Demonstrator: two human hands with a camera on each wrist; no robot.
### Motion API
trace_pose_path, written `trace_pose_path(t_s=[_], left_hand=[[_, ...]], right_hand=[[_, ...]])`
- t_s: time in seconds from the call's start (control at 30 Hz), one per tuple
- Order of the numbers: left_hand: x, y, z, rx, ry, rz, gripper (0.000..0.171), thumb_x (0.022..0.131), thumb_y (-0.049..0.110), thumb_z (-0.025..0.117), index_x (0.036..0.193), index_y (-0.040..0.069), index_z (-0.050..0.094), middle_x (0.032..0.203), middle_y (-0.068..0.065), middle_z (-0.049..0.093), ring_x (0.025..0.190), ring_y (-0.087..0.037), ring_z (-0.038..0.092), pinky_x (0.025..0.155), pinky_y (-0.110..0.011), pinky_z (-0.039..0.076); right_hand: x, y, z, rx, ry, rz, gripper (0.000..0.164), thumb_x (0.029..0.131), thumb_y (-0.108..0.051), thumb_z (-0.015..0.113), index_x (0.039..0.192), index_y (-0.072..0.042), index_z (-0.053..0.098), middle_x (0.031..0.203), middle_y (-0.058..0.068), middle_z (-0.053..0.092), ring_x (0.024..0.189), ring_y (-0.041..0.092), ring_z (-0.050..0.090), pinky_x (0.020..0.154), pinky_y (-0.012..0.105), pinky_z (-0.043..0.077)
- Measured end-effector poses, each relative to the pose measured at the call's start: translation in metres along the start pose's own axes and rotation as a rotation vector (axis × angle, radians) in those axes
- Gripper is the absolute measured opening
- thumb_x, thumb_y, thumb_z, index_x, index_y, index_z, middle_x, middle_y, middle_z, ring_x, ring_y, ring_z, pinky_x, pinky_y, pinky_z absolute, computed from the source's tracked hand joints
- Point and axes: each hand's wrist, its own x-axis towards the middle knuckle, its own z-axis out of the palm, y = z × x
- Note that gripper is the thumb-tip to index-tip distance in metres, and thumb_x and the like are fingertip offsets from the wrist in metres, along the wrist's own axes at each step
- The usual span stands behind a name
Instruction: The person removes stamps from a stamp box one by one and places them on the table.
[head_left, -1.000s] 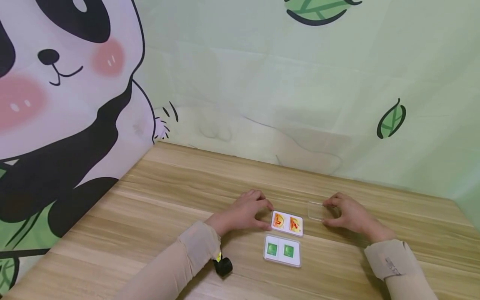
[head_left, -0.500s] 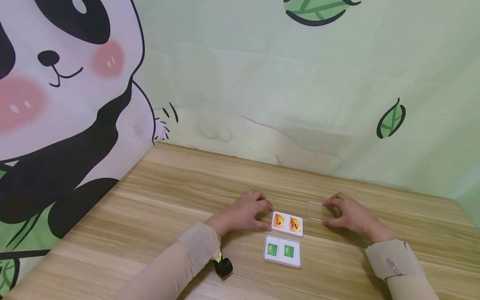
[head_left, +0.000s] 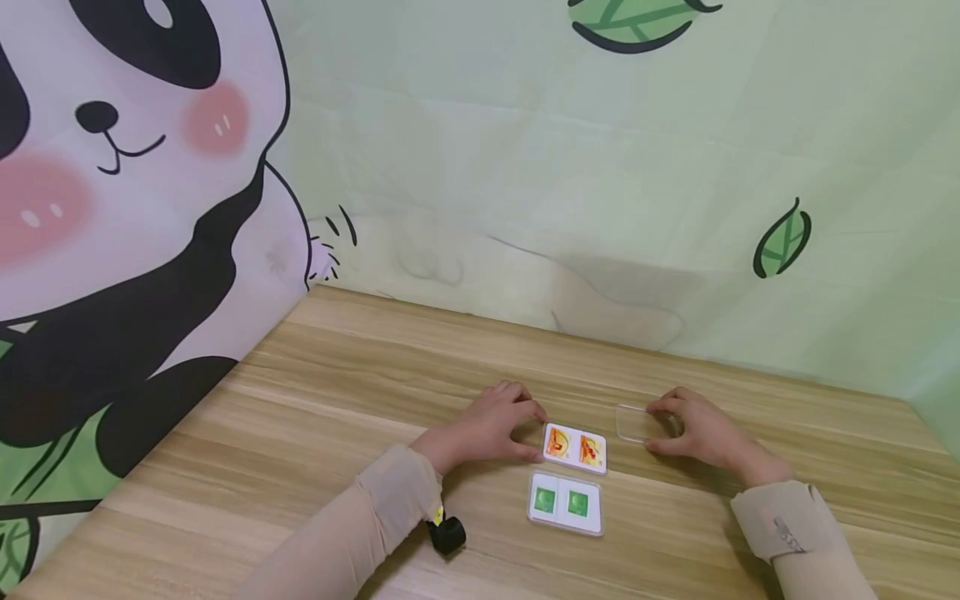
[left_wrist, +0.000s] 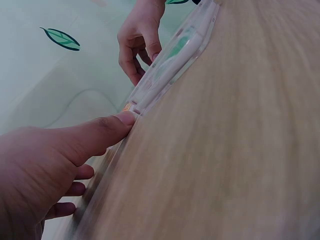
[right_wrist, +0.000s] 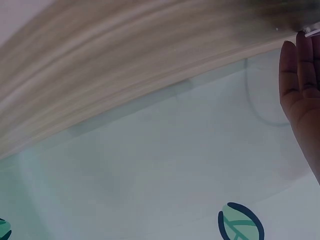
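Observation:
My left hand (head_left: 487, 423) holds the left end of a white card (head_left: 574, 447) with two orange pictures, thumb and index finger at its corners. In the left wrist view, the thumb (left_wrist: 107, 132) touches its edge. Just below it on the table lies a clear plastic case (head_left: 564, 502) with a white insert and two green pictures. To the right, a clear, rectangular plastic piece (head_left: 632, 423) lies flat between the thumb and fingers of my right hand (head_left: 701, 429), which grips its right end. The right wrist view catches only part of that hand (right_wrist: 305, 90).
The wooden table (head_left: 360, 358) runs back to a pale green cloth backdrop (head_left: 487, 167) with printed leaves. A large printed panda (head_left: 135, 208) covers the left side. A black wrist-worn device (head_left: 447, 535) hangs under the left sleeve.

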Motion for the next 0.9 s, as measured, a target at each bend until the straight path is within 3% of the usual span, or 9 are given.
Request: trace_pose_path(t_s=[0.57,0.9], left_hand=[[0.0004,0.0022,-0.0027,0.003,-0.010,-0.012,0.051,0.081,0.048,0.072,0.124,0.023,0.061,0.124,-0.001,0.053,0.119,-0.017,0.045,0.106,-0.038,0.036],[0.0006,-0.0001,0.0006,0.011,-0.003,-0.009,0.051,0.081,0.049,0.072,0.124,0.024,0.061,0.123,-0.001,0.053,0.118,-0.017,0.045,0.106,-0.037,0.037]], right_hand=[[-0.0006,0.0000,-0.0018,-0.001,-0.008,0.020,0.060,0.074,-0.040,0.079,0.115,0.003,0.065,0.107,0.015,0.061,0.098,0.030,0.058,0.088,0.050,0.048],[-0.0030,-0.0058,-0.0077,0.051,0.073,0.062,0.050,0.089,-0.032,0.067,0.120,0.006,0.061,0.114,0.022,0.061,0.103,0.037,0.059,0.088,0.055,0.048]])
